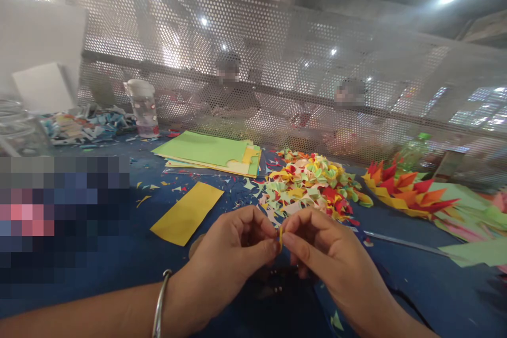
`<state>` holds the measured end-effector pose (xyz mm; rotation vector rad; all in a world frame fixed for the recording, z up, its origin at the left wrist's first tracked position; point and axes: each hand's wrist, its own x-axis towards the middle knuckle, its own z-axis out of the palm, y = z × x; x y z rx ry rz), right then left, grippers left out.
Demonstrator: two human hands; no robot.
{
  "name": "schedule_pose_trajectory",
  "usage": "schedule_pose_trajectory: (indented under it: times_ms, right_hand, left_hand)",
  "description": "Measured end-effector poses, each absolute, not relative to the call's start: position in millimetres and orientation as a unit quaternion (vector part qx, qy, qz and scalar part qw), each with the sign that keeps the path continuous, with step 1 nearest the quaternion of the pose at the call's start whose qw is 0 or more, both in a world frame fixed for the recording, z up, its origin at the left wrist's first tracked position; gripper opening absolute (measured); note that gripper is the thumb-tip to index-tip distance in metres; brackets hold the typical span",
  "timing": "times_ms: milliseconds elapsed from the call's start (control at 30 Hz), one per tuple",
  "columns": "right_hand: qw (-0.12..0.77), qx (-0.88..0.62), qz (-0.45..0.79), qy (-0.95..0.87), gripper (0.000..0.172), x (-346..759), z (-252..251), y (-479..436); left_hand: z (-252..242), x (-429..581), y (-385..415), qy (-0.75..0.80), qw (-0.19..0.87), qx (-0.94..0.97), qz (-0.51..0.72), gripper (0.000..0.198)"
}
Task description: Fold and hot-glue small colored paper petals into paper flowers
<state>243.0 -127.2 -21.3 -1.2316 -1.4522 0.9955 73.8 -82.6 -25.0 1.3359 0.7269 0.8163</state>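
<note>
One small yellow paper scrap [281, 240] sits just below the centre of the frame, pinched between both hands' fingertips. From where I stand, the left hand [233, 253] comes up from the lower left, wrist slightly bent, back of the hand turned upward. Its thumb stretches toward the right and meets the bent forefinger at the scrap's edge. Around that wrist hangs a silver bangle [160, 301]. Reaching in from the lower right, the right hand [332, 253] angles inward, thumb and forefinger tips closed on the scrap's other side, its remaining fingers curled beneath. I can't make out how the scrap is folded; the fingers hide most of it.

Left of the hands, a yellow paper rectangle [188, 215] lies on the dark blue table surface [138, 285]. Just beyond the fingers, right of centre, spreads a heap of multicoloured paper cuttings [312, 182]. A green-topped paper stack [202, 147] rests left of the heap.
</note>
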Motion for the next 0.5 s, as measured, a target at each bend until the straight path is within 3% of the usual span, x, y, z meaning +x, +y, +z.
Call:
schedule_pose_trajectory:
  times_ms: [500]
  right_hand:
    - [0.478, -0.492, 0.459, -0.565, 0.024, 241.3, -20.2, -127.5]
  left_hand:
    - [-31.2, 71.8, -80.9, 0.322, 0.620, 0.618, 0.361, 0.019]
